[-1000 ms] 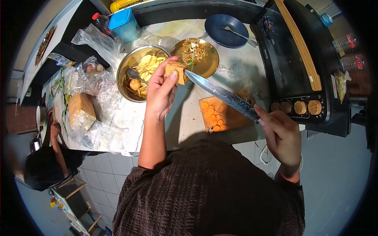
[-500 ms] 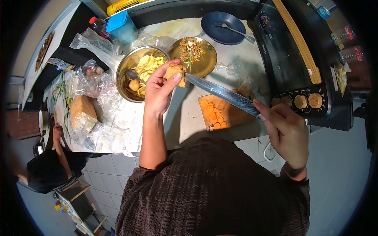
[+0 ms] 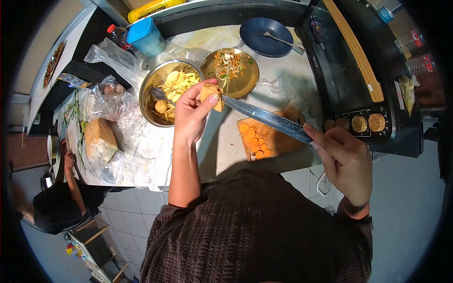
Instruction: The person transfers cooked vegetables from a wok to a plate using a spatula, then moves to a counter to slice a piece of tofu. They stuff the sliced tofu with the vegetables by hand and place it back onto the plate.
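the left hand [image 3: 191,115] pinches a spongy tan tofu block [image 3: 211,93] beside the round steel bowl [image 3: 150,92] of pale slices; the right hand [image 3: 347,160] grips a long shiny knife [image 3: 266,118], tip at the block.

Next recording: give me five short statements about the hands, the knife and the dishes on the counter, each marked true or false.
1. The left hand holds a tan block of food. True.
2. The right hand holds a spoon. False: it holds a knife, blade tip at the block.
3. Carrot slices lie on the wooden cutting board. True.
4. The steel bowl is empty. False: it holds pale slices and a spoon.
5. A fork lies in the dark blue plate. True.
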Tool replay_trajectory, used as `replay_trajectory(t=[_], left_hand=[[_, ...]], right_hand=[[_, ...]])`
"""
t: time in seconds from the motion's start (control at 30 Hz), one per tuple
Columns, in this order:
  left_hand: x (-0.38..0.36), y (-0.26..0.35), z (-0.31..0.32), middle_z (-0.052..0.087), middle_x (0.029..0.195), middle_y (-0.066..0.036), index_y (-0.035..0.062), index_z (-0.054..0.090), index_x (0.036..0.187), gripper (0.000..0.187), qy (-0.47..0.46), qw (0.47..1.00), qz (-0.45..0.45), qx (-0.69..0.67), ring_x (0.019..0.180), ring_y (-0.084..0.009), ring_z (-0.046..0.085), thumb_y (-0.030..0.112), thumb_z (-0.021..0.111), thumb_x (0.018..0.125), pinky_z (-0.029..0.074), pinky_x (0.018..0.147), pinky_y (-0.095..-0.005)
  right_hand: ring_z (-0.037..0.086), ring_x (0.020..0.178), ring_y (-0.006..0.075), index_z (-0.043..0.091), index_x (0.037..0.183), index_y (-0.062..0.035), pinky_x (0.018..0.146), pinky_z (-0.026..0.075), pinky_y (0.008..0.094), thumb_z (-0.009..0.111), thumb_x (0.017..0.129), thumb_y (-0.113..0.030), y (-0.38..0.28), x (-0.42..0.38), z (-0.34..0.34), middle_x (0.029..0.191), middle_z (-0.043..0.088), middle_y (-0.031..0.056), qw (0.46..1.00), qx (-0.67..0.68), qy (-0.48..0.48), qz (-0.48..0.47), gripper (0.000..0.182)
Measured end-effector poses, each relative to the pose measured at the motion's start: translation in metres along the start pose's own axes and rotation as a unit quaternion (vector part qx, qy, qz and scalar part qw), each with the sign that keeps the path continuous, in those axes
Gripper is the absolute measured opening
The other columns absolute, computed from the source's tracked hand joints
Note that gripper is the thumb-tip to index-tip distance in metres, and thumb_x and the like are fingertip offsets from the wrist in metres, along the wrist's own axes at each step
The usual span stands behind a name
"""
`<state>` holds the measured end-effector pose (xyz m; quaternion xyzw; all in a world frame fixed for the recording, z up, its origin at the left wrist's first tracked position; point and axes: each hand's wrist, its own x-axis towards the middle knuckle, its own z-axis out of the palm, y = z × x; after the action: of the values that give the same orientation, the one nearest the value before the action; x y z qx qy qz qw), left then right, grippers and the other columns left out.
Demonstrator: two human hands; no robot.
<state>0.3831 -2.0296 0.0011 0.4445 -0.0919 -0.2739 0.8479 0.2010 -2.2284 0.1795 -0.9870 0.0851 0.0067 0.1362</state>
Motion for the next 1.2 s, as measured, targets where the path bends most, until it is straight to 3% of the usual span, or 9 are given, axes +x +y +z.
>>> replay_trajectory(t=[0.2, 0.27, 0.37, 0.7, 0.87, 0.97, 1.2], left_hand=[[0.000, 0.002, 0.000, 0.065, 0.099, -0.005, -0.0025, 0.057, 0.116, 0.037, -0.010, 1.000, -0.012, 0.014, 0.088, -0.0095, 0.060, 0.002, 0.068, 0.081, 0.047, 0.080, -0.0224], [-0.001, 0.001, -0.001, 0.061, 0.105, -0.005, -0.0025, 0.055, 0.118, 0.039, -0.033, 0.997, -0.025, 0.065, 0.092, -0.0092, 0.057, 0.010, 0.068, 0.083, 0.045, 0.078, -0.0224], [0.001, 0.002, 0.003, 0.065, 0.099, -0.005, -0.0028, 0.057, 0.116, 0.037, -0.007, 1.000, -0.007, 0.012, 0.086, -0.0096, 0.060, 0.002, 0.068, 0.081, 0.047, 0.079, -0.0227], [0.005, 0.002, 0.002, 0.065, 0.100, -0.007, -0.0036, 0.058, 0.115, 0.035, -0.019, 1.000, -0.016, 0.019, 0.089, -0.0105, 0.060, 0.001, 0.067, 0.081, 0.047, 0.081, -0.0234], [0.002, -0.004, 0.005, 0.063, 0.098, -0.005, -0.0028, 0.056, 0.116, 0.033, -0.017, 0.999, -0.012, 0.034, 0.085, -0.0085, 0.058, 0.006, 0.065, 0.085, 0.046, 0.074, -0.0214], [0.004, -0.002, 0.010, 0.065, 0.097, -0.006, -0.0032, 0.058, 0.112, 0.031, -0.003, 1.000, 0.001, 0.010, 0.086, -0.0104, 0.060, 0.002, 0.066, 0.083, 0.048, 0.079, -0.0235], [0.005, 0.002, 0.013, 0.065, 0.096, -0.006, -0.0028, 0.058, 0.112, 0.031, -0.002, 1.000, 0.022, 0.005, 0.084, -0.0104, 0.060, 0.003, 0.066, 0.083, 0.048, 0.077, -0.0234]], right_hand=[[0.057, 0.052, 0.0205, 0.064, 0.114, -0.0254, 0.047, 0.045, 0.0354, 0.063, 0.082, -0.014, 0.000, 0.002, 0.001, 0.070, 0.055, 0.0031, 0.999, -0.022, 0.015, -0.018, 0.033], [0.057, 0.052, 0.0206, 0.064, 0.114, -0.0253, 0.047, 0.046, 0.0357, 0.063, 0.082, -0.014, 0.000, 0.002, 0.001, 0.070, 0.055, 0.0030, 1.000, -0.023, 0.009, -0.015, 0.034], [0.057, 0.053, 0.0208, 0.063, 0.115, -0.0252, 0.048, 0.046, 0.0359, 0.063, 0.082, -0.013, 0.001, 0.005, 0.005, 0.071, 0.054, 0.0030, 0.999, -0.028, 0.012, -0.022, 0.035], [0.056, 0.053, 0.0205, 0.062, 0.117, -0.0222, 0.048, 0.046, 0.0352, 0.062, 0.082, -0.012, 0.000, 0.005, 0.001, 0.071, 0.053, 0.0029, 0.998, -0.043, 0.000, -0.046, 0.037], [0.055, 0.052, 0.0210, 0.063, 0.116, -0.0215, 0.047, 0.045, 0.0354, 0.062, 0.082, -0.011, 0.005, 0.004, -0.004, 0.068, 0.052, 0.0037, 0.999, -0.016, -0.004, -0.037, 0.036], [0.055, 0.052, 0.0211, 0.064, 0.115, -0.0212, 0.047, 0.044, 0.0357, 0.062, 0.082, -0.011, 0.004, 0.007, 0.003, 0.067, 0.051, 0.0042, 0.999, -0.011, 0.009, -0.038, 0.035], [0.055, 0.052, 0.0224, 0.065, 0.113, -0.0204, 0.048, 0.044, 0.0367, 0.062, 0.082, -0.010, 0.008, 0.001, -0.004, 0.067, 0.052, 0.0058, 0.999, 0.030, 0.012, -0.026, 0.033]])
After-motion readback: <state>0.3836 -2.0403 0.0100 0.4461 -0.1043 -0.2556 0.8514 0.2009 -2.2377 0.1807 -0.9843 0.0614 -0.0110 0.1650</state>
